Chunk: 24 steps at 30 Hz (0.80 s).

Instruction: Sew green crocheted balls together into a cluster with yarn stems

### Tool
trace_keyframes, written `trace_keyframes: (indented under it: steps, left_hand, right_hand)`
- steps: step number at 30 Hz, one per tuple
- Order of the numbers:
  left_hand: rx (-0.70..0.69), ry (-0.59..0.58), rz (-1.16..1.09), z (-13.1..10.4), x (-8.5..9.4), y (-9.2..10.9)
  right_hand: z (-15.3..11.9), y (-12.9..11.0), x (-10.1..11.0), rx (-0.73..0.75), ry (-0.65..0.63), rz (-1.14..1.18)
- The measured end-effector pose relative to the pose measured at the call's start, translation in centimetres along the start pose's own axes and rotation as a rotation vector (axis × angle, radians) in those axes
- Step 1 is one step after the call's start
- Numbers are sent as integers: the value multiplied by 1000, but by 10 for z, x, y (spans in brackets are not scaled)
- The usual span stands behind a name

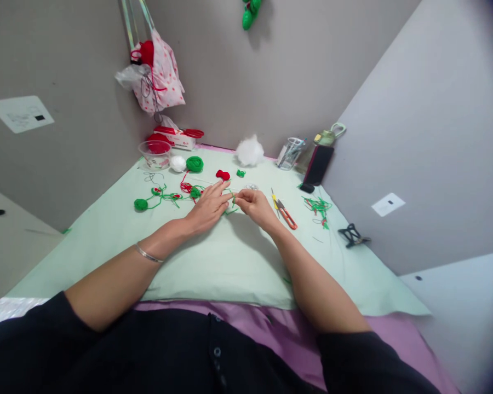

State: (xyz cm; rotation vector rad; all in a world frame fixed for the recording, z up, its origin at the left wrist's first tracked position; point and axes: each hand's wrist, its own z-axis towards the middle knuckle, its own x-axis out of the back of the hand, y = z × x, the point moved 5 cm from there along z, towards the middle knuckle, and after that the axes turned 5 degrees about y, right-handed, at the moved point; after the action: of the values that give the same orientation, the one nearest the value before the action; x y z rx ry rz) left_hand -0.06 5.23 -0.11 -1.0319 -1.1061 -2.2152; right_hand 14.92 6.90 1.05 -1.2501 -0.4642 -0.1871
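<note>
My left hand [211, 208] lies palm down on the cloth with its fingers stretched out and apart, one fingertip meeting a strand of green yarn [234, 200]. My right hand [254, 207] pinches that green yarn between thumb and forefinger, right beside the left fingertips. Just beyond the left fingers sits a small red knitted bow [222, 174]. To their left are a dark green ball [195, 192] and tangled red yarn [185, 187]. What lies under my left palm is hidden.
Orange-handled thread snips [286, 214] and a yellow tool [275, 199] lie right of my hands. White stuffing [250, 151], a green yarn ball [194, 164], a plastic tub [154, 158], a clear cup [290, 154] and a leaning phone [318, 165] stand along the back.
</note>
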Motion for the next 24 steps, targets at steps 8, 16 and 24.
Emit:
trace_keyframes:
  steps: [8,16,24]
  left_hand:
    - [-12,39,-68,1,3,-2]
    - [149,236,-349,4,19,-12]
    - [375,276,-645,3,23,-13]
  right_hand:
    - [-1,-1,-1,-7,26,-9]
    - [-8,-13,0,91,144,-257]
    - [-12,-18,-4,145,176,-403]
